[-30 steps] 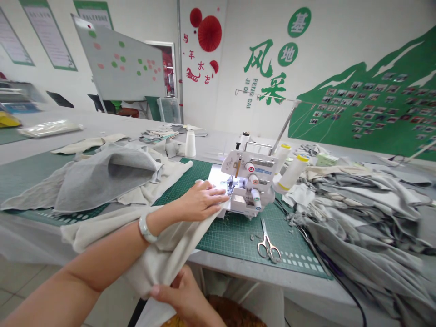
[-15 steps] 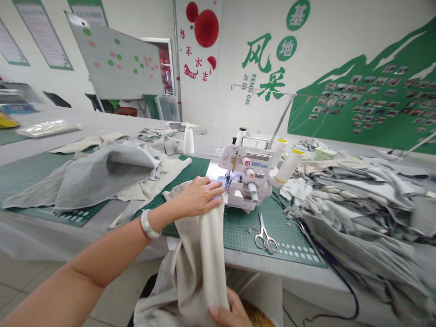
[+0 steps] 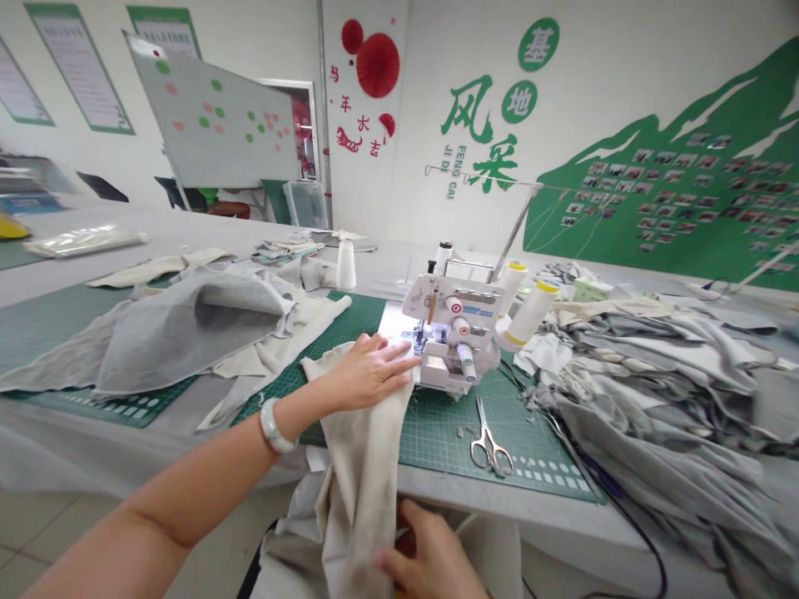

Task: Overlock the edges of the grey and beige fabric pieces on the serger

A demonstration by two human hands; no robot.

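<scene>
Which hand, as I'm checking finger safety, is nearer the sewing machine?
Left: the left hand rests on pale cloth, fingertips beside the sewing machine. The right hand is farther off, at the cloth hanging before the table.

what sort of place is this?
Looks like a small sewing workshop, possibly a training room: a lit sewing machine with thread cones, scissors on a green cutting mat, and a big heap of mostly grey fabric beside them.
</scene>
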